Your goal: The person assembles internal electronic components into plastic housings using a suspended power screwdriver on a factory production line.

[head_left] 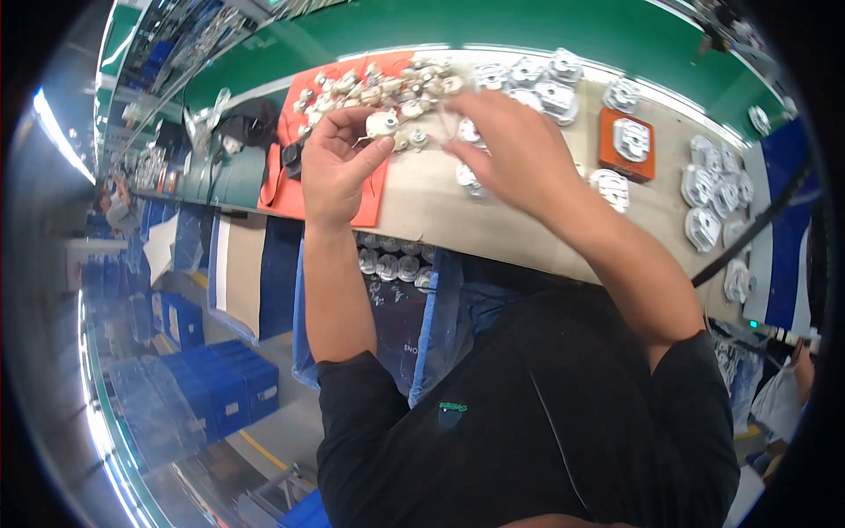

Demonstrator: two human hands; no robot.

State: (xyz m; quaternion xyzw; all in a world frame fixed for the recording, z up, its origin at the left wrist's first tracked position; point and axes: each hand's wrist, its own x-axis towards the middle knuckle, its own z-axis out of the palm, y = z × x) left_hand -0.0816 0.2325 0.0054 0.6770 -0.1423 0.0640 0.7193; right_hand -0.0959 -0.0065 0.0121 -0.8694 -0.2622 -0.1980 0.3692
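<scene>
My left hand (336, 172) is closed on a small cream-coloured motor-like part (381, 123) with a round metal piece, pinched between thumb and fingers above the orange mat's edge. To its right, my right hand (515, 145) hangs over the bench, slightly blurred, its thumb and forefinger apart. A faint pale streak shows near its fingertips; I cannot tell what it is. Many similar cream parts (374, 86) lie heaped on the orange mat (366, 211). Another small part with a metal disc (418, 137) sits between my hands.
White-and-silver housings (554, 99) stand in groups on the beige bench top (528, 231), with more at the right (702, 229). One housing (631, 139) rests on an orange block (647, 167). Below the bench edge, a blue-walled bin (426, 339) holds metal pieces. Blue boxes (216, 387) stand at left.
</scene>
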